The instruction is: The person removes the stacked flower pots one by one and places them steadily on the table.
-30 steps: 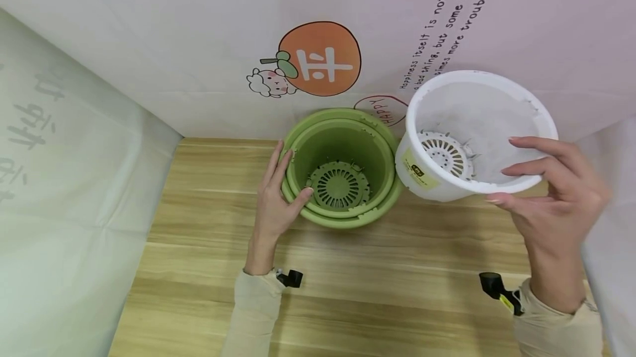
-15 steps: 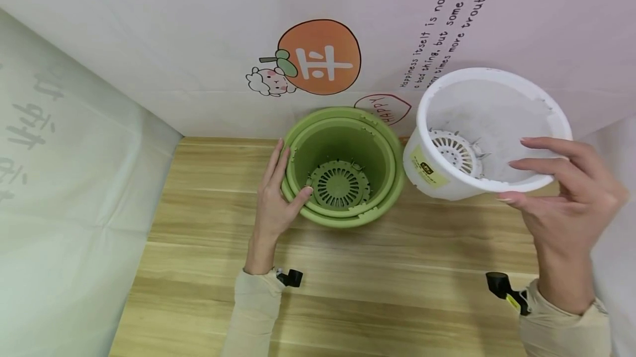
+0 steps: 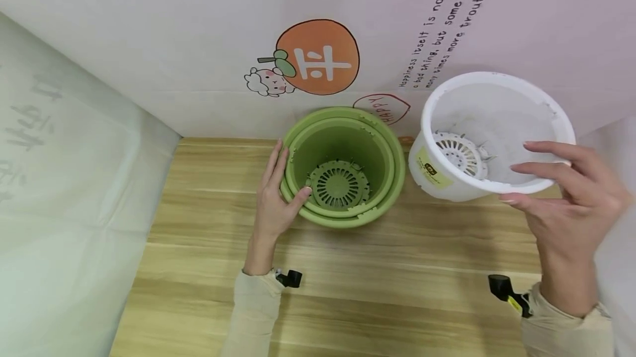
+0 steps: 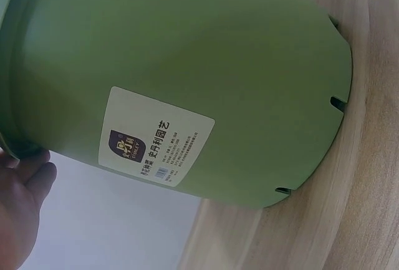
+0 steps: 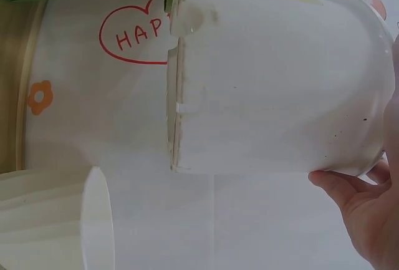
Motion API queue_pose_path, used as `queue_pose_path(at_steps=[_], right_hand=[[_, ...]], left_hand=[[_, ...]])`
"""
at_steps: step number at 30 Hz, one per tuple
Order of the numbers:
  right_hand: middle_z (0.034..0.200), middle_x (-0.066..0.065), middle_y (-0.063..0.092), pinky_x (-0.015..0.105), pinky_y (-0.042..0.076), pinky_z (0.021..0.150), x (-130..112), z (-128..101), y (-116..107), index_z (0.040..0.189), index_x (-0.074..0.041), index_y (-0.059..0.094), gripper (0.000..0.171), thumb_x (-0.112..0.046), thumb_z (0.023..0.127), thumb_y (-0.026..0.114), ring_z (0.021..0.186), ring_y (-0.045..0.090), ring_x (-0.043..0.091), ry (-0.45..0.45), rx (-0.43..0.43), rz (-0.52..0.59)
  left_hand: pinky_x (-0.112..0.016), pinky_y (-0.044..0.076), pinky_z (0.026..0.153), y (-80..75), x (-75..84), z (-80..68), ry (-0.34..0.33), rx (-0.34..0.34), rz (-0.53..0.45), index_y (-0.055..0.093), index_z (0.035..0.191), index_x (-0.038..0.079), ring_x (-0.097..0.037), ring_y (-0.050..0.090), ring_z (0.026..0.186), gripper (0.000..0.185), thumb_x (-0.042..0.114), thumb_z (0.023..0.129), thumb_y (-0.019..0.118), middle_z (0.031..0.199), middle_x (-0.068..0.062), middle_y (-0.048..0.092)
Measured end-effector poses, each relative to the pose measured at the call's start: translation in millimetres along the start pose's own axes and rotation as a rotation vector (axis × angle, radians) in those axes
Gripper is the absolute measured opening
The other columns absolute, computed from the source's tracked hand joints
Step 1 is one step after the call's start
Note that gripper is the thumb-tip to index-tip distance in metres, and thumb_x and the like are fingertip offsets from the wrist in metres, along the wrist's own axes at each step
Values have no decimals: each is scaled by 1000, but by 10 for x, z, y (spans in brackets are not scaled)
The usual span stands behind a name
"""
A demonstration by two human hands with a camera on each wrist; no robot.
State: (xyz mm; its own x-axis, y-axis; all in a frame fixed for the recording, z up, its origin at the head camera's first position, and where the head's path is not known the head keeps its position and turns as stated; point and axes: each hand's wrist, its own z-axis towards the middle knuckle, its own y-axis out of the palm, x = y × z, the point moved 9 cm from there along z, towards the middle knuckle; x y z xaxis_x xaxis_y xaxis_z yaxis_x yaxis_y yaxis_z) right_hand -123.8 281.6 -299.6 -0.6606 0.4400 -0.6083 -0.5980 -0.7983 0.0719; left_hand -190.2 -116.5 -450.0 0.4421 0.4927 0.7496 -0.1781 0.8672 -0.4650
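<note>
Basically same setup vs 0.5 s ago, small deltas only.

R hand (image 3: pixel 566 202) grips the white pot (image 3: pixel 497 131) by its near rim: thumb under/outside, fingers curled over the edge into the opening. Pot is held in the air, far right of the table (image 3: pixel 397 291), tilted so the mouth faces the head cam and the slotted drain disc inside shows. Yellow label on its left outer wall. Vs earlier frames: pot has drifted slightly right and a bit lower, and the gap to the green pot is wider; 1 s ago the two were nearly touching. R wrist cam: white pot (image 5: pixel 274 83) seen side-on, fingers (image 5: pixel 355 201) on the rim at lower right; another white rim (image 5: pixel 93 220) at lower left, can't tell what it is.

L hand (image 3: pixel 273 202) hasn't moved. Fingers straight along the left outer side of the green pot (image 3: pixel 343 166), thumb hooked over the rim, so a loose pinch on the rim. Green pot stands upright on the table, far centre, against the back wall; looks like two green pots nested, inner one w/ drain grid at bottom. L wrist cam: green pot wall (image 4: pixel 187 83) w/ white label, base on the wood; palm (image 4: pixel 22 201) at lower left by the rim.

Backdrop w/ orange fruit print (image 3: pixel 318 56) behind, unchanged.
</note>
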Motion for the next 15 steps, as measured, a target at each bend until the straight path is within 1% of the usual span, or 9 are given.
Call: queue_pose_path(at_steps=[1, 3, 7, 9, 13, 15], right_hand=[[83, 18, 74, 9, 26, 67, 8, -10, 4, 55, 8, 69, 67, -53, 39, 94, 68, 56, -2, 3, -11, -11], [84, 17, 75, 9, 25, 66, 21, -31, 10, 55, 8, 69, 67, -52, 39, 94, 68, 54, -3, 9, -35, -29], [85, 18, 74, 8, 23, 64, 35, -66, 30, 57, 8, 70, 65, -51, 42, 93, 66, 52, -4, 7, -84, -41], [85, 19, 74, 8, 24, 64, 45, -78, 45, 59, 9, 70, 64, -48, 44, 94, 67, 53, -3, 6, -105, -33], [88, 21, 74, 9, 27, 65, 75, -103, 63, 62, 10, 72, 61, -45, 46, 94, 69, 56, -2, 12, -139, -29], [89, 21, 74, 9, 27, 65, 85, -117, 54, 63, 10, 72, 61, -45, 48, 94, 71, 57, -2, 13, -154, -39]], left_hand=[[-45, 33, 115, -7, -3, -3, -1, 0, -2, 37, 152, 2, -26, 30, 146, 93, 69, 89, 55, 162, -9, 26], [-45, 33, 115, -17, -6, -12, -2, -1, -1, 37, 152, 2, -26, 30, 146, 94, 70, 89, 55, 162, -9, 26], [-45, 34, 114, -14, -8, -32, 10, 1, 2, 38, 151, 1, -27, 31, 145, 93, 68, 89, 55, 161, -14, 28], [-44, 34, 114, -13, -3, -31, 19, 8, -2, 37, 151, 0, -28, 32, 145, 93, 68, 90, 55, 161, -15, 28], [-44, 34, 114, -7, 10, -14, 29, 21, -12, 38, 150, -1, -28, 32, 145, 93, 68, 90, 55, 162, -10, 27], [-43, 34, 114, 14, 20, 1, 33, 16, -12, 38, 150, -1, -28, 32, 145, 93, 68, 90, 55, 162, -8, 26]])
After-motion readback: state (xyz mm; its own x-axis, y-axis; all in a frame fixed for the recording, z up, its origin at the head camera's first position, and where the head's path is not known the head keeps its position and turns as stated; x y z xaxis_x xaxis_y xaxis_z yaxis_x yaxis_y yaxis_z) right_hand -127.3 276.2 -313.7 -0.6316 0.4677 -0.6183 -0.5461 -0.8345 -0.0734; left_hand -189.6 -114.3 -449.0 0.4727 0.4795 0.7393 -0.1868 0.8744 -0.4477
